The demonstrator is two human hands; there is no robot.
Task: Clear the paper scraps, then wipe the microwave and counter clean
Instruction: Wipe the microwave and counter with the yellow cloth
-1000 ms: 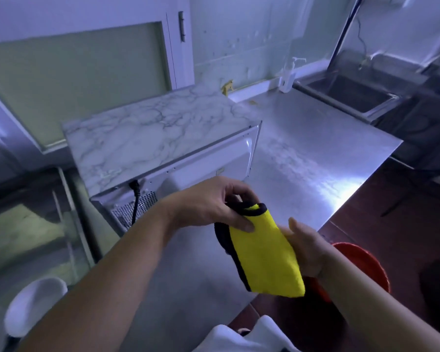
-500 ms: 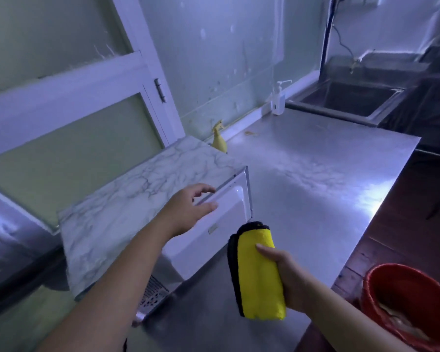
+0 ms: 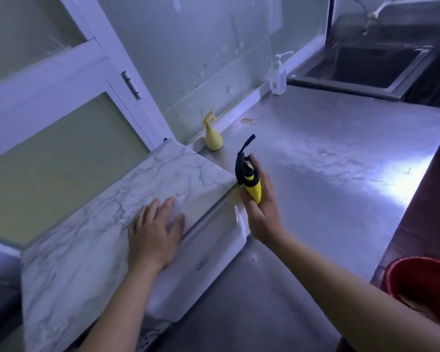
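The left hand (image 3: 154, 231) lies flat on the microwave (image 3: 117, 214) top; the right hand (image 3: 261, 207) grips a bunched yellow cloth (image 3: 250, 182) at its front corner. Bunched so tightly, the cloth may wipe poorly, or a hard push could shift the microwave.

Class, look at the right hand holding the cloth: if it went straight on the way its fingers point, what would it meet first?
Probably the yellow spray bottle by the wall, beyond the microwave corner. The right hand with the cloth points up and away; depth is unclear, so it might pass beside it.

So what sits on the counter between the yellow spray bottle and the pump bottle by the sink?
In the head view, only rubber bands lie between the spray bottle and pump bottle; otherwise bare counter.
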